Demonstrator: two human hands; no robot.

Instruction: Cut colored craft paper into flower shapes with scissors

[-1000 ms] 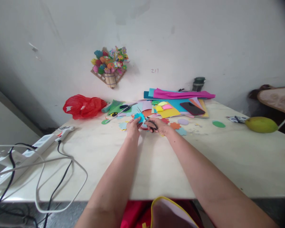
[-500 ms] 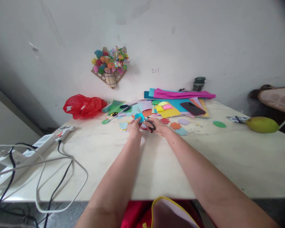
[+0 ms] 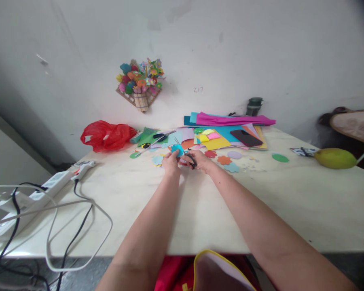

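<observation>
Both hands (image 3: 183,161) work over a pale table (image 3: 200,214) beside a grey-white wall (image 3: 230,48).

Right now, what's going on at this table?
The left hand holds a bright blue paper piece, and the right hand has black-handled scissors beside it, blades apart. Cut paper shapes lie around them, including an orange flower. A phone rests on the coloured sheets behind.

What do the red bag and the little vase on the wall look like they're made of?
Red bag: probably thin, slightly shiny plastic; it's crumpled and partly see-through.
Vase: apparently matte wood or bamboo, judging by its tan upright sticks.
</observation>
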